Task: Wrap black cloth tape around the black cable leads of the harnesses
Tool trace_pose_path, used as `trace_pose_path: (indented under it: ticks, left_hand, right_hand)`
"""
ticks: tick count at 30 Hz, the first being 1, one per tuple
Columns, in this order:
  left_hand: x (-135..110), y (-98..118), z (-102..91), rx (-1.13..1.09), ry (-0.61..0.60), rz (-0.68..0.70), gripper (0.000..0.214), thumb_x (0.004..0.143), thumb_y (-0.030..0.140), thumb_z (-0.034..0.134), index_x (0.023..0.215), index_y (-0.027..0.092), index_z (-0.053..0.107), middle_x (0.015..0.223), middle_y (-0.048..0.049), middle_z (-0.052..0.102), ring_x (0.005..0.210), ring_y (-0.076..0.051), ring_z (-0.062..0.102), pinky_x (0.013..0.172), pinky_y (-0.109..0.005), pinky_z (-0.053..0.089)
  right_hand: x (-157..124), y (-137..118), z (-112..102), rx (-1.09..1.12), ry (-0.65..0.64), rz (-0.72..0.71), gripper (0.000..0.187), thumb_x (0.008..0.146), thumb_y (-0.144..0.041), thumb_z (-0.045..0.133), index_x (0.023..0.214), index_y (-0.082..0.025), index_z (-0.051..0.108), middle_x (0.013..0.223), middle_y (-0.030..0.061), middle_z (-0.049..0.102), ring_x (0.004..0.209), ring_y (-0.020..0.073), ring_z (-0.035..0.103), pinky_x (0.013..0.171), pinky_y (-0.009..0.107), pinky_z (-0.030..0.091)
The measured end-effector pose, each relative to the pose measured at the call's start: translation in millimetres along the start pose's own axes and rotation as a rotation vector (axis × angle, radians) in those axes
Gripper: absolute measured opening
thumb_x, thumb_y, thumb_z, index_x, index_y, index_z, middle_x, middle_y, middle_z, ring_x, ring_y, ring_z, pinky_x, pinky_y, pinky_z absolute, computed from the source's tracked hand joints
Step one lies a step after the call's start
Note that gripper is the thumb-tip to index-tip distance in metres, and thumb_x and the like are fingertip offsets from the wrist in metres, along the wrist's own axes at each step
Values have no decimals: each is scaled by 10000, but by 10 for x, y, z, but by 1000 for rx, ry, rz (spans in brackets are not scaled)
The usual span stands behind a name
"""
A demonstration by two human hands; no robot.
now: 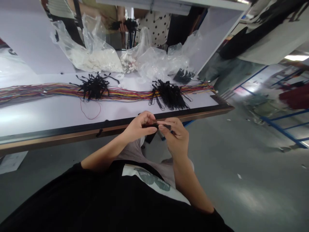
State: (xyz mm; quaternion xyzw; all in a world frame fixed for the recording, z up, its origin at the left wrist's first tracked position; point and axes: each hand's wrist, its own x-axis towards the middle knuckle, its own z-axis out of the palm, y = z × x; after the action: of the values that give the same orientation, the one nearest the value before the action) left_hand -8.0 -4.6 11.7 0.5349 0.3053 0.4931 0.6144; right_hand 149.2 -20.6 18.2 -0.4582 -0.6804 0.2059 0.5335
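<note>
A small black piece (pixel 167 126) is being pinched between the nearly closed fingers of the right hand (pixel 177 137), just right of frame centre. The fingers of the left hand (pixel 138 128) are being held partly curled nearby; whether anything is being gripped there cannot be told. Across the upper frame, two piles of black cords (pixel 94 86) are being supported over coloured wires (pixel 131 95) on the tabletop (pixel 58 111).

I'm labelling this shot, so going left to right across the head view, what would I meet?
White sheet on the floor → left black heap on the table → left hand → right hand → blue rack.
</note>
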Motion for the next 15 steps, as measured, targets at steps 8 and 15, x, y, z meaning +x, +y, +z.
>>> trace_pose_path:
  ticks: [8, 15]
  left_hand:
    - [-35, -86, 122, 473, 239, 199, 80, 711, 141, 580, 645, 186, 590, 663, 7, 591, 683, -121, 551, 702, -250, 427]
    - [-48, -103, 139, -112, 262, 33, 379, 633, 278, 713, 938, 184, 510, 815, 4, 557, 608, -71, 518, 536, -197, 410]
  right_hand:
    - [-56, -6, 161, 28, 28, 222, 153, 779, -350, 593, 843, -216, 630, 683, -12, 654, 561, 131, 583, 567, 279, 476]
    - [-37, -10, 153, -153, 133, -4, 132, 802, -342, 558, 767, -216, 545, 818, 31, 686, 731, 158, 634, 659, 296, 486]
